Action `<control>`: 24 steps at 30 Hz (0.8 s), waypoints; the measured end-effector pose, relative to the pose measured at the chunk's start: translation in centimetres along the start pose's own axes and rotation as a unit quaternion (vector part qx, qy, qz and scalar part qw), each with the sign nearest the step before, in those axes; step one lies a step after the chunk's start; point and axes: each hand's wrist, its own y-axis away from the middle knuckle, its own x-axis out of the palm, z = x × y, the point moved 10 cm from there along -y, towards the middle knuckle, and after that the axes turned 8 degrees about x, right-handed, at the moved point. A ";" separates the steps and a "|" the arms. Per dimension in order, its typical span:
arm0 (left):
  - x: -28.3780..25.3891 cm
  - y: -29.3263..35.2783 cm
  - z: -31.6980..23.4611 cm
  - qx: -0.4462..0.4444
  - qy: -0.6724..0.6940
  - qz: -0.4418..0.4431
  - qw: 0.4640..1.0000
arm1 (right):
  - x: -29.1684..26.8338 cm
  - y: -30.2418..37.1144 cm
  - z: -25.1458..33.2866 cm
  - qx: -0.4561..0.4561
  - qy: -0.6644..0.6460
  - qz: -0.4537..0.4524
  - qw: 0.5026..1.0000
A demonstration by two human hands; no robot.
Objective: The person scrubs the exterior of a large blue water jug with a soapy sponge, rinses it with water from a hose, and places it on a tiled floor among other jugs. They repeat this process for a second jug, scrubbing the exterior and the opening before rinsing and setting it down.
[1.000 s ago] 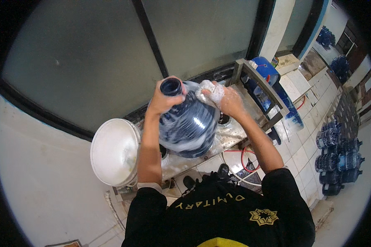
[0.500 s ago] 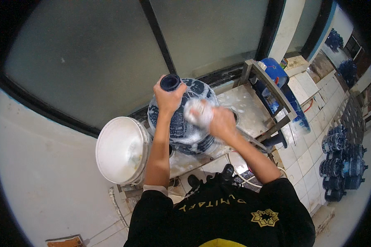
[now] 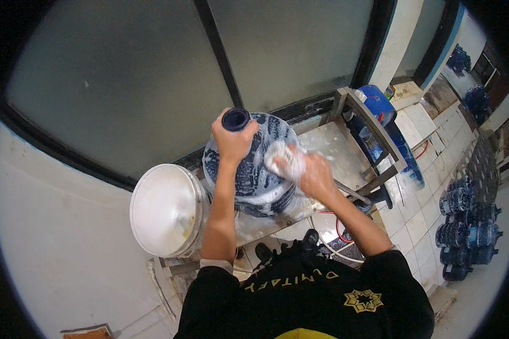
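a large blue water jug (image 3: 254, 169), streaked with white suds, stands on the wet metal table (image 3: 339, 150) near its left edge, its dark neck pointing up toward the frosted window (image 3: 152, 73). the left hand (image 3: 233, 141) has its grip wrapped tight round the jug just under the neck. the right hand (image 3: 316, 176) presses a foamy white sponge (image 3: 283, 161) against the jug's right shoulder, fingers closed over it. just off the table's left edge sits a white bucket (image 3: 167, 209) with soapy water. past the right edge a blue barrel (image 3: 382, 107) stands, and more blue jugs (image 3: 464, 226) are stacked on the tiled floor (image 3: 418, 209).
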 end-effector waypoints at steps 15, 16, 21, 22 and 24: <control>-1.3 1.9 0.4 -0.013 0.068 0.001 0.998 | 0.0 3.2 4.7 -0.026 -0.053 0.028 0.998; -1.1 2.1 0.6 -0.019 0.081 -0.002 0.997 | -0.2 2.6 4.8 -0.012 -0.062 0.023 0.998; -0.6 1.5 1.2 -0.045 0.097 0.039 0.993 | -2.0 -5.1 4.4 -0.068 -0.061 -0.102 0.991; 0.2 1.5 0.3 -0.035 0.106 0.065 0.992 | -1.0 -7.1 3.2 -0.054 -0.078 -0.102 0.990; 0.2 1.6 -0.1 -0.023 0.090 0.076 0.993 | 0.3 -9.8 2.5 -0.017 -0.120 -0.080 0.989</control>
